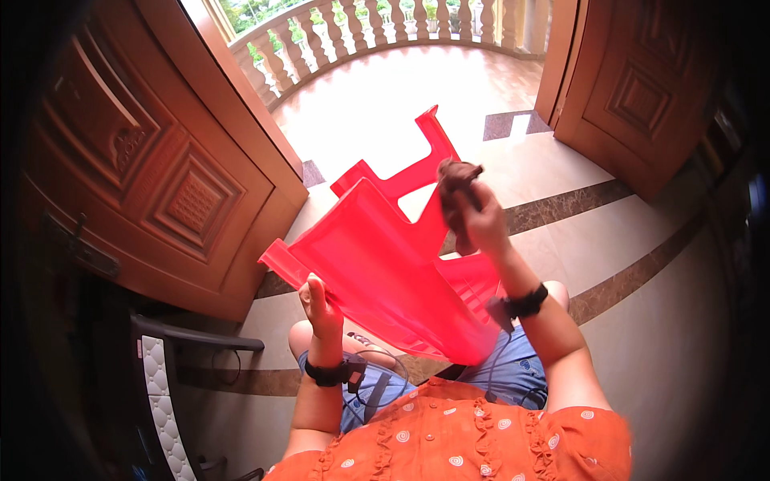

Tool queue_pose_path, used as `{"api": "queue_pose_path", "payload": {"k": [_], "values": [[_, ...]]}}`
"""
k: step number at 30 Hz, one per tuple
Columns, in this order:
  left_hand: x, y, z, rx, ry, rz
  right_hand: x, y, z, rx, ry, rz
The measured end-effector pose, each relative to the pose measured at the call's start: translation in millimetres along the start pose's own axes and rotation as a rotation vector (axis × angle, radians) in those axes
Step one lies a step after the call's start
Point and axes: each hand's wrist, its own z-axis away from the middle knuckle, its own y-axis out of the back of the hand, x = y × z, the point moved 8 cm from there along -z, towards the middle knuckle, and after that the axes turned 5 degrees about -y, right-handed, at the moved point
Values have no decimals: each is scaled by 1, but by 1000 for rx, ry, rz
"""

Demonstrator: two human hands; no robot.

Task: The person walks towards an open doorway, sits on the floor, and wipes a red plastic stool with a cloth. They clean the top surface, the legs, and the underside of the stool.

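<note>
A red plastic chair [373,264] is tilted on its side in front of me, above my lap and between my knees. Its legs point away toward the doorway, and slatted openings show along its lower parts. At the chair's left edge, my left hand [323,309] grips the plastic with the thumb up; its other fingers are mostly hidden. My right hand [486,223] holds a bunched brown cloth [455,189] beside the chair's right side. Whether the cloth touches the plastic I cannot tell.
Carved wooden door leaves, one at left [198,198] and one at right [640,96], stand open onto a balcony with a stone balustrade [385,24]. A black-framed piece of furniture with white tufted padding [159,385] is at lower left. Brown bands cross the tiled floor [541,240].
</note>
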Motion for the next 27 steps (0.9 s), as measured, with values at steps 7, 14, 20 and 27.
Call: {"api": "queue_pose_path", "payload": {"k": [7, 14, 20, 27], "values": [[-7, 2, 5, -12, 87, 69, -45, -28, 21, -94, 419, 352], [8, -10, 10, -5, 20, 39, 85, 20, -80, 51, -188, -97], [-10, 23, 12, 6, 7, 7, 118, -5, -17, 3, -475, -790], [-29, 31, 4, 8, 1, -20, 97, -64, 6, -309, -483, -1355]]}}
